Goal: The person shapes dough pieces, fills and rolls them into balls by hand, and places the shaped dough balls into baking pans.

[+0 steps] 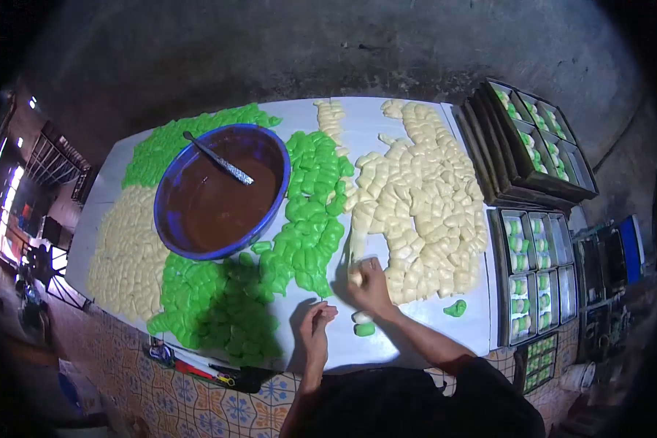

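Observation:
Cream dough pieces point(423, 197) lie in a thick layer on the right of the white table. At the left edge of that layer, my right hand point(372, 289) is closed, with a cream dough piece point(355, 277) at its fingertips. My left hand point(316, 328) is a little to the left, loosely curled with nothing visible in it. Between my forearms lie a small green dough piece point(365, 329) and a cream one point(361, 317), side by side. Green dough pieces point(310, 226) spread beyond my left hand.
A blue basin point(164, 232) of brown liquid holds a brush-like utensil point(223, 162). Stacked metal trays point(500, 157) and another divided tray point(498, 292) with green and cream pieces stand along the right. Scissors point(225, 379) and other tools lie at the front edge.

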A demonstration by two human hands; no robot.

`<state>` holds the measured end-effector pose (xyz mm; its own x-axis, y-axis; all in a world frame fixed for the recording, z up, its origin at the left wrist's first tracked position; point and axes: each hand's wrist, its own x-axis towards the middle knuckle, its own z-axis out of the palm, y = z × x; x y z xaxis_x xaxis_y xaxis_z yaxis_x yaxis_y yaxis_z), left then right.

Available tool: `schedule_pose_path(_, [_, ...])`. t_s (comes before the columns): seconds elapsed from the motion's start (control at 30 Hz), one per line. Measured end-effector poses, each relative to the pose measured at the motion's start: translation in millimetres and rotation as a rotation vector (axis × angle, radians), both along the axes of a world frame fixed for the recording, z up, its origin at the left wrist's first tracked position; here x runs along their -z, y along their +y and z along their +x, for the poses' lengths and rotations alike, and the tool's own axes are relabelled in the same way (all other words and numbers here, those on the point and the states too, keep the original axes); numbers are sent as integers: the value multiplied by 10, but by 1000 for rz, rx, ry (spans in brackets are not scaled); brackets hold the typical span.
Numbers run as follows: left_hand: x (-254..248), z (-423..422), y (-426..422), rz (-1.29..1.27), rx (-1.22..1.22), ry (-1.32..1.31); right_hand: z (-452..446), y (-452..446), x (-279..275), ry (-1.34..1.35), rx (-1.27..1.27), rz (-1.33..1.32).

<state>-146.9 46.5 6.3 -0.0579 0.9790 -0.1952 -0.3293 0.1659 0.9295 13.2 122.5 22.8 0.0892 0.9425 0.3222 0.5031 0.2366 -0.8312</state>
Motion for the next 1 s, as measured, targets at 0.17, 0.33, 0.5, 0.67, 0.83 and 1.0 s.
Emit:
schedule_pose_path(0.17, [-122, 271, -58, -342, 249, -687, 134, -908, -478, 364, -361, -184])
schedule_pose_path(0.33, [-374, 516, -6, -173, 404, -634, 352, -1087, -582, 699, -318, -192])
schedule_pose_path(0.5, [-469, 657, -239, 62, 292, -44, 442, -1202, -549, 551, -65, -230])
schedule_pose_path(0.67, [-427, 673, -285, 56, 180, 176, 411, -1044, -418, 397, -80, -106])
schedule_pose_path(0.83, [-366, 581, -291, -309, 361, -1357, 259, -943, -597, 371, -430, -75])
schedule_pose_path(1.0, [-716, 343, 247, 7, 616, -1286, 289, -663, -419, 831, -534, -374])
